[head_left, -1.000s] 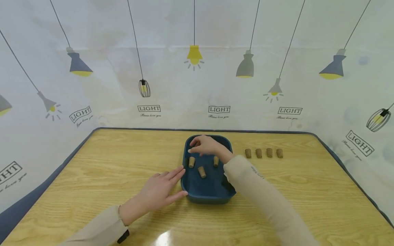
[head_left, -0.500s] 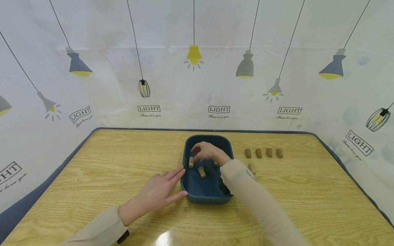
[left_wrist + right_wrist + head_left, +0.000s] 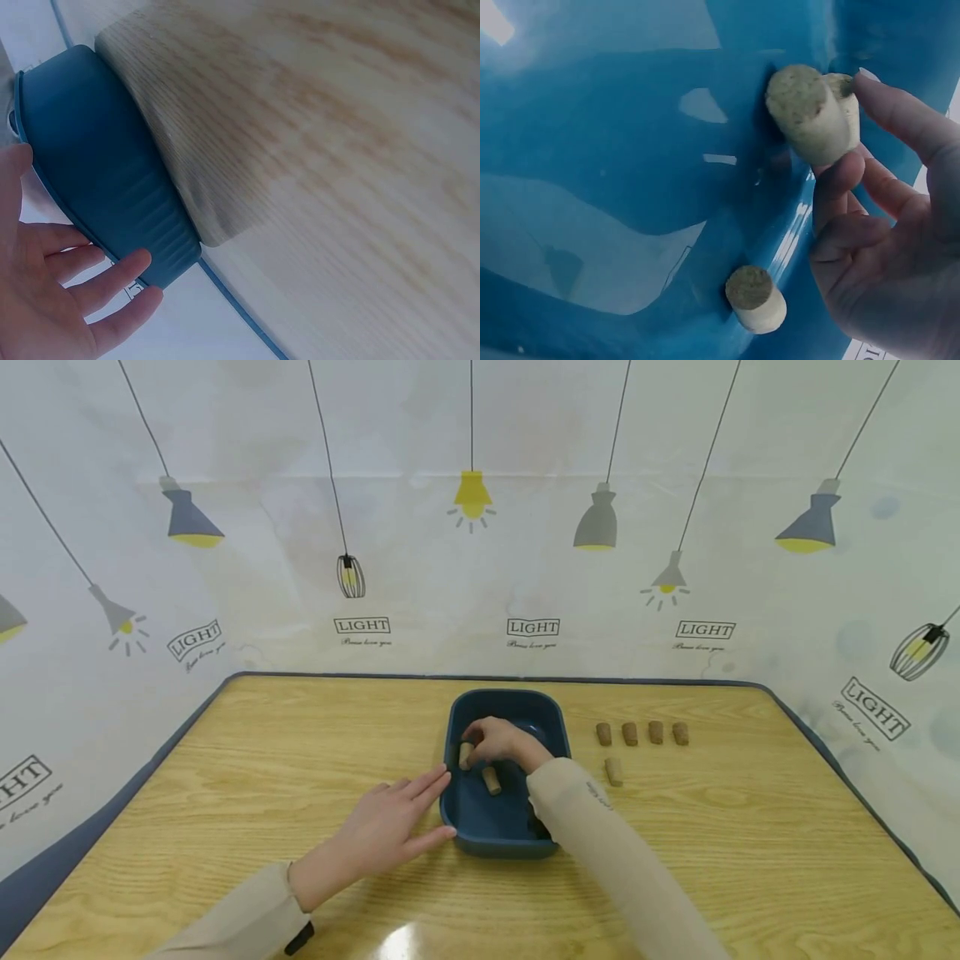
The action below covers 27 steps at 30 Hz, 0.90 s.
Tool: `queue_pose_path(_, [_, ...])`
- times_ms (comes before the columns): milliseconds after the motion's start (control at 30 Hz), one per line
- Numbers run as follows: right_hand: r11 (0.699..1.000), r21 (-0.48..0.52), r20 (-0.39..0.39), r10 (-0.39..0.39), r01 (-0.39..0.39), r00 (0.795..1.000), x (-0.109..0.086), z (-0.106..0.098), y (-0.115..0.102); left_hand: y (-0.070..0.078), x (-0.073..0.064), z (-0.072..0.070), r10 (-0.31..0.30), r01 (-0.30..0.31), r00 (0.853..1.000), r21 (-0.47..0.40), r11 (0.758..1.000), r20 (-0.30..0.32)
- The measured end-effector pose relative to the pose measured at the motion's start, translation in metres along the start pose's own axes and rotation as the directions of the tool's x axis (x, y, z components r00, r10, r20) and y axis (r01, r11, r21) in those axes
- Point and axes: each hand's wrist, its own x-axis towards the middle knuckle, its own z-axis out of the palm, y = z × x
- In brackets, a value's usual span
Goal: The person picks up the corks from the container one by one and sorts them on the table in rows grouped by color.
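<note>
Right hand (image 3: 497, 742): reaches down into the blue tray (image 3: 498, 850), forearm across its right rim, fingers bent to a narrow gap; whether they have a firm hold cannot be told.
Left-wall cork (image 3: 465, 757): in the tray by its left wall, at the fingertips.
Middle cork (image 3: 491, 782): on the tray floor, just beside the fingers.
Third cork (image 3: 757, 304): in the tray, apart from the fingertips.
Left hand (image 3: 378, 827): fingers spread, touching the tray's left rim, gripping nothing.
Five corks (image 3: 656, 732): right of the tray, four in a row.

Left sleeve (image 3: 232, 914): beige, black piece (image 3: 301, 937) behind left hand (image 3: 371, 833)
Right sleeve (image 3: 637, 860): beige, small lettering (image 3: 597, 794) behind right hand (image 3: 501, 742)
</note>
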Motion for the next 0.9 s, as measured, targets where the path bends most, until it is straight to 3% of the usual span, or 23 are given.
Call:
queue_pose_path(133, [0.998,-0.068,-0.027,-0.006,0.004,1.000,0.000,0.002,0.001,0.001,0.000,0.000,0.000,0.000,1.000,0.006,1.000,-0.002])
queue_pose_path(500, [0.994,-0.108,-0.017,-0.017,0.015,1.000,-0.002,0.000,0.001,0.001,0.000,0.001,-0.004,0.004,1.000,0.014,1.000,0.002])
queue_pose_path(900, [0.992,-0.097,0.005,-0.082,0.082,0.997,-0.014,-0.032,-0.008,0.001,0.002,0.001,-0.019,0.018,0.999,0.022,1.000,0.029])
